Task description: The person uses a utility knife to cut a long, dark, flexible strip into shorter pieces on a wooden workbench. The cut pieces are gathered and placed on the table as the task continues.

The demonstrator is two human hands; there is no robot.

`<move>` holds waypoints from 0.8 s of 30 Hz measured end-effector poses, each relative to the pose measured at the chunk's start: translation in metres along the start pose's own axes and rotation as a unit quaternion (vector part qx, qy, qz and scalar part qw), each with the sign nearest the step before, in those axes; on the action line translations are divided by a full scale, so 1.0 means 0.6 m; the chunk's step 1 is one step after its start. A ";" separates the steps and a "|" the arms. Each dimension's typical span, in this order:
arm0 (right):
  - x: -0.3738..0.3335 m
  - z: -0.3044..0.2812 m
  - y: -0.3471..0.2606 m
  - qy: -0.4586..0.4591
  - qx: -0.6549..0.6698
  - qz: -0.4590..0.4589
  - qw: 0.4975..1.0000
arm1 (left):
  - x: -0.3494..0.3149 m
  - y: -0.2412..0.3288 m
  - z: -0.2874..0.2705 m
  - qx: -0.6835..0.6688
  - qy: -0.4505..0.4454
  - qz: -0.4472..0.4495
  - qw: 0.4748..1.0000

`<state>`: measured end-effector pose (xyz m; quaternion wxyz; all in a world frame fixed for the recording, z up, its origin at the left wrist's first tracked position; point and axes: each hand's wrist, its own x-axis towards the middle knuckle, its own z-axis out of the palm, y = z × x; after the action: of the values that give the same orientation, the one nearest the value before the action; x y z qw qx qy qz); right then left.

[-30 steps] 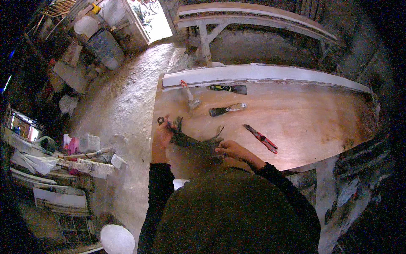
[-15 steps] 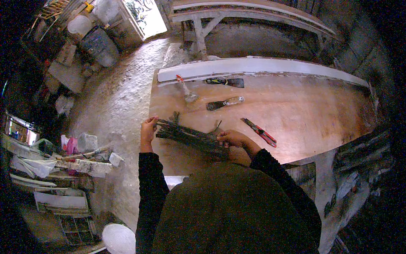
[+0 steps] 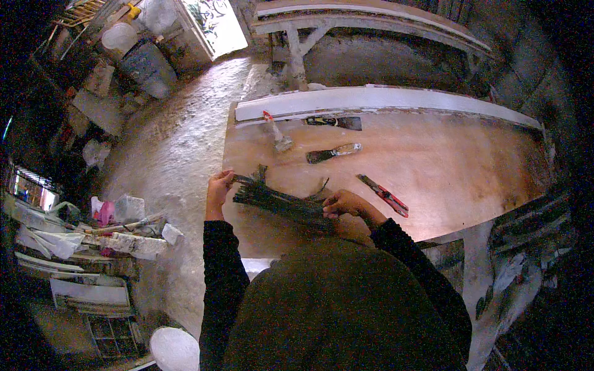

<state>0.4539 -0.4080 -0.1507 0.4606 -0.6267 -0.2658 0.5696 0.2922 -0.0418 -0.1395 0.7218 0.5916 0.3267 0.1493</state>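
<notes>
Two dark long sleeves [image 3: 223, 266], reaching forward from the lower edge. One right hand [image 3: 348, 204], fingers bent and drawn narrow, holding the right-hand part of a bundle of dark strips [image 3: 278, 203]. One left hand [image 3: 218, 187], thumb and fingers pinched on the bundle's upper left end. Said bundle: thin, ragged, stretched between the hands above the near left part of a wooden tabletop [image 3: 445, 154]; whether its underside touches the wood cannot be told. One utility knife [image 3: 385, 196], red and black, lying aslant to the right of the right hand, apart from it. One putty knife [image 3: 334, 153], dark blade to the left, pale handle to the right. One paintbrush [image 3: 276, 133], red-tipped handle pointing away, bristles nearer. One second putty knife [image 3: 334, 122], black-and-yellow handle to the left, blade to the right. One long white board [image 3: 390, 101], along the tabletop's far edge. One timber bench [image 3: 371, 20], beyond. One large grey drum [image 3: 148, 69], far left. One bright doorway [image 3: 218, 26], farther back.
</notes>
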 end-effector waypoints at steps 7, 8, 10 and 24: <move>-0.031 -0.008 0.010 0.008 0.007 -0.061 0.998 | -0.011 0.020 0.009 -0.035 -0.055 -0.020 0.998; -0.031 -0.010 0.019 0.009 0.020 -0.056 0.998 | -0.008 0.020 0.010 -0.055 -0.067 -0.011 0.996; -0.039 -0.007 0.004 0.008 0.043 -0.050 0.998 | -0.007 0.035 0.017 -0.093 -0.088 0.010 0.992; -0.102 0.063 -0.073 0.061 0.061 -0.156 0.984 | -0.177 0.106 0.298 -0.307 -0.227 -0.090 0.920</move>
<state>0.4130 -0.4313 -0.0808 0.5966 -0.5821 -0.2968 0.4660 0.3400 -0.2245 -0.0324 0.9333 0.3268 0.1436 0.0384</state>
